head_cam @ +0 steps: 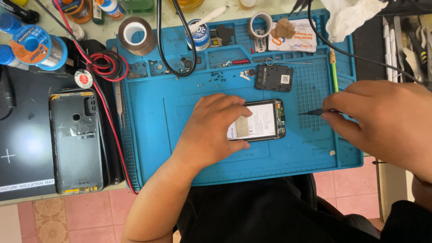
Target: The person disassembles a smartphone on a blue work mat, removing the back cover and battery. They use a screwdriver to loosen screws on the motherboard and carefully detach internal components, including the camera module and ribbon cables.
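Note:
An opened phone [265, 119] lies back-side up in the middle of the blue work mat [148, 112], its white battery and a strip of circuit board showing. My left hand [213, 128] rests on the phone's left end and grips its edges. My right hand [382, 119] hovers to the right of the phone, pinching a thin black tool [312, 112] whose tip points left toward the phone's board end.
A black plastic cover piece [273, 78] and small loose screws [218, 77] lie on the mat above the phone. The phone's grey back cover [75, 139] sits on a dark pad at left. Tape rolls [136, 35], a solder spool [38, 47], red and black cables [105, 63], tweezers [119, 101] and a green tool [334, 74] lie around.

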